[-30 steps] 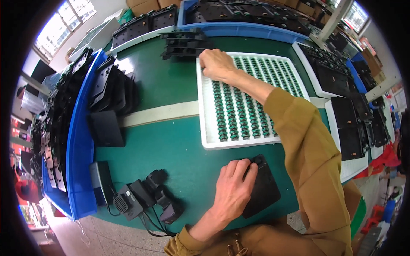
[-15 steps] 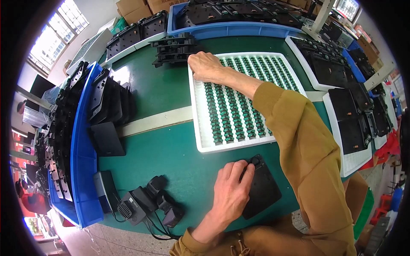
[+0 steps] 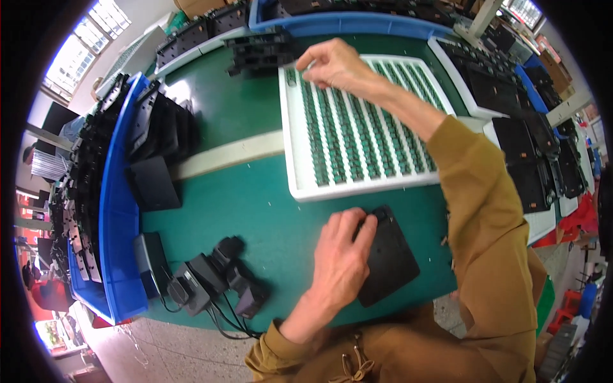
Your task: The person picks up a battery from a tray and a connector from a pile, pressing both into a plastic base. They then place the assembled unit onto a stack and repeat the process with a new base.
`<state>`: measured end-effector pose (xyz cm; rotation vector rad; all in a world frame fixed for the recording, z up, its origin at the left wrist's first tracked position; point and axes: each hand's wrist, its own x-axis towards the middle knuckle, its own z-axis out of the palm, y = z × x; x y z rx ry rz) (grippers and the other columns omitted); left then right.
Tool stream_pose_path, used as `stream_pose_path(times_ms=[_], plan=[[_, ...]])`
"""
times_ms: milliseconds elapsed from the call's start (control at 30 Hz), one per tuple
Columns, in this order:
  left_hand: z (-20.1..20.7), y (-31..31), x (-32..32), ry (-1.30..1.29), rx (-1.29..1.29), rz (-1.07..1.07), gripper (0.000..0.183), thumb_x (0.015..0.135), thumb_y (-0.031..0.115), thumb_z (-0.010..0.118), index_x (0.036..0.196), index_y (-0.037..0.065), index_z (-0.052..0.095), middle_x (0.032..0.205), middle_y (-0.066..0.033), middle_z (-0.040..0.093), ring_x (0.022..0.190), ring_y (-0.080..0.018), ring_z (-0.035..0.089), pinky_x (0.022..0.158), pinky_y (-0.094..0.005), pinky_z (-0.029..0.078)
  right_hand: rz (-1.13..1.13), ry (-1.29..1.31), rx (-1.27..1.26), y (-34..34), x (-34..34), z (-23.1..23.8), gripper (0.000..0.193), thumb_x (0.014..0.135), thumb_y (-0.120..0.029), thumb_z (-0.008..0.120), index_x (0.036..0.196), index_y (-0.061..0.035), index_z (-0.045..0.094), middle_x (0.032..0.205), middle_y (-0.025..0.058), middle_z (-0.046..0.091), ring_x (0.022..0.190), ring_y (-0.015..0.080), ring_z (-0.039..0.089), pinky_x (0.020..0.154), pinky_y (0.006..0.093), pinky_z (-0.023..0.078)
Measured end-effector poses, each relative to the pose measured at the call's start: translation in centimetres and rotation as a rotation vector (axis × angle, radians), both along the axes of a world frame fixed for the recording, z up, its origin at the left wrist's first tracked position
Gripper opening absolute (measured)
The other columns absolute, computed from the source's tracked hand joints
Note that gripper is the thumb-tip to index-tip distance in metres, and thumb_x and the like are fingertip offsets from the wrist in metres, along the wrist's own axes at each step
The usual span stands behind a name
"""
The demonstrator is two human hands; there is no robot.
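Note:
My left hand (image 3: 341, 258) is closed on the upper left edge of a flat black panel (image 3: 393, 265) lying on the green table. A small dark part, partly behind the fingertips, sits at the panel's top corner. My right hand (image 3: 337, 66) hovers over the far left part of a white foam tray (image 3: 295, 172), fingers bent and apart, with nothing visible between them. Rows of small green circuit boards (image 3: 354, 140) fill most of the tray. One single green board (image 3: 292, 78) lies in its far left corner, just beside my right fingertips.
A stack of black frames (image 3: 258, 51) stands beyond the tray. Blue bins (image 3: 121, 255) of black parts border the left and far sides. Black corded devices (image 3: 204, 277) lie front left, near a leaning black panel (image 3: 154, 184). White trays of black panels (image 3: 491, 89) line the right.
My right hand has lifted off the tray's far left corner and moved right, its fingers parting; a green board now shows there. My left hand stays at the black panel. The view has shifted slightly.

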<state>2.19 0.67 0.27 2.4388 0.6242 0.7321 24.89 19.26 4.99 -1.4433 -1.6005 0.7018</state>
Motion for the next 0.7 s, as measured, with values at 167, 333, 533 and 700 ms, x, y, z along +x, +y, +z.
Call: stream_pose_path(times_ms=[167,333,533,700], plan=[[0.4,0.1,0.0,0.011,0.031,0.113,0.046,0.069,-0.009,0.067,0.113,0.001,0.063,0.113,-0.0135,0.06,0.102,-0.0342,0.056,0.087,-0.0439,0.047,0.179,0.133,-0.102,-10.5,-0.9,4.0,0.024,0.086,-0.003,0.066,0.109,0.0044,0.069,0.076,0.0023,0.064,0.07,0.0084,0.06,0.064,0.0223,0.049],[-0.1,-0.1,0.1,0.03,0.006,0.113,0.045,0.071,-0.009,0.066,0.114,0.0,0.064,0.112,-0.0128,0.062,0.103,-0.034,0.057,0.089,-0.0415,0.048,0.124,0.286,-0.392,-20.5,-2.0,2.6,0.025,0.083,0.002,0.065,0.107,0.0075,0.068,0.083,0.0073,0.069,0.076,0.0112,0.065,0.071,0.0254,0.053],[0.0,-0.3,0.3,0.016,-0.057,0.084,0.043,0.07,-0.01,0.066,0.112,0.0,0.066,0.11,-0.0134,0.065,0.102,-0.034,0.059,0.089,-0.0414,0.049,0.025,0.39,-0.4,-24.2,-1.7,-1.8,0.018,0.086,0.002,0.068,0.103,0.0067,0.068,0.092,0.0097,0.071,0.085,0.0124,0.066,0.078,0.0267,0.054],[0.1,-0.1,0.3,0.012,-0.07,0.083,0.043,0.07,-0.009,0.068,0.111,0.0,0.067,0.109,-0.0136,0.066,0.101,-0.034,0.06,0.089,-0.0413,0.049,0.025,0.339,-0.394,-24.7,-1.9,-2.3,0.018,0.087,0.002,0.068,0.104,0.005,0.069,0.089,0.0064,0.07,0.082,0.0099,0.065,0.076,0.0248,0.053]])
